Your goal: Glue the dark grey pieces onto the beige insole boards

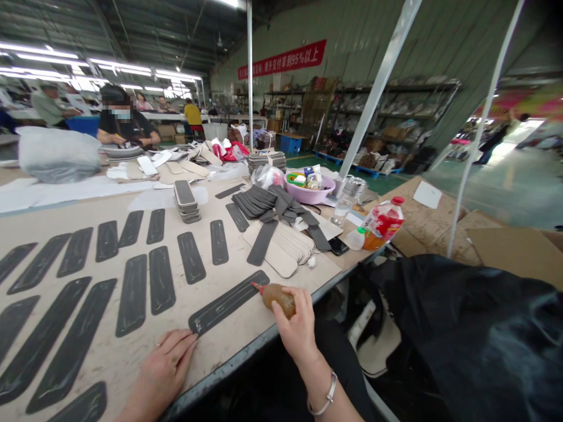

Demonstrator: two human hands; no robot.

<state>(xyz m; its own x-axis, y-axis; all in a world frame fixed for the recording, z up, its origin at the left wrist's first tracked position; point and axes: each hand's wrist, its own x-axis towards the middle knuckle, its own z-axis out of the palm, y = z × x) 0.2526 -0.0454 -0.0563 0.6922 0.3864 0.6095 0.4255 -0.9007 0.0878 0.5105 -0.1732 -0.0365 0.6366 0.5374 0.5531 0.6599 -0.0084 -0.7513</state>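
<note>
On tabletop (pixel 233 258), strip (pixel 229 302) slanting away rightward, bottle (pixel 279 299) pointing left

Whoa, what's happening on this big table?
A person's right hand grips a brownish bottle, its red tip at the far end of a dark strip. The left hand rests at the strip's near end. Shiny streaks show on that strip and on others spread across the table.

Head cam | 1 view, wearer's POV | facing fwd + dwn | tbl (pixel 232 258) close | bk wall (pixel 352 41) far
</note>
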